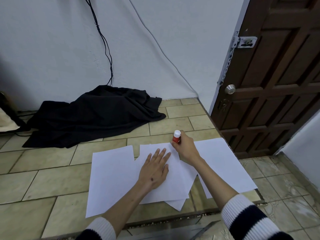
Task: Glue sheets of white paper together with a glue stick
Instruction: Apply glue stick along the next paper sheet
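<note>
Several white paper sheets lie on a tiled surface: one sheet on the left (110, 177), a middle stack (174, 184), and a sheet on the right (223, 163). My left hand (155, 168) rests flat, palm down, fingers spread, on the middle stack. My right hand (186, 148) grips a red glue stick (176, 136) with a white end pointing up, its lower end at the top edge of the middle sheet.
A crumpled black cloth (93, 115) lies at the back left against the white wall, with black cables hanging above it. A dark wooden door (270, 84) stands to the right. The tiled surface's edge (173, 219) runs close in front of me, with lower floor tiles to the right.
</note>
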